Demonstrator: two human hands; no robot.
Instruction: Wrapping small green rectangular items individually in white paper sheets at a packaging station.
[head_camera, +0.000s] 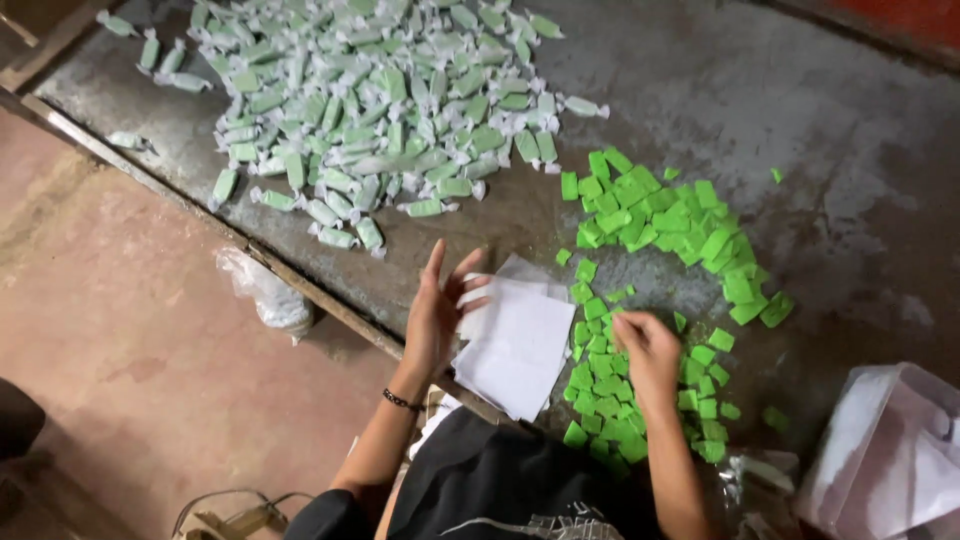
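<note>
head: right hand (648, 345) seemingly on green pieces (660, 215)

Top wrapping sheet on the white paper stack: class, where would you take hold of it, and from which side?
Probably at the top sheet's upper-left corner, coming from the left, where the left hand already rests with fingers spread. The sheets lie fanned there, so that edge looks easiest to peel. The right hand is busy among the green pieces.

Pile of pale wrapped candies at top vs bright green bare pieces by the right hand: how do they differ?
The pale wrapped candies sit in translucent white paper with twisted ends; the bright green bare pieces have no wrapper. The wrapped ones look muted and elongated; the bare ones vivid and blocky. The wrapped pile lies far from both hands; the right hand reaches into the bare pieces. Both lie on the grey metal table.
</note>
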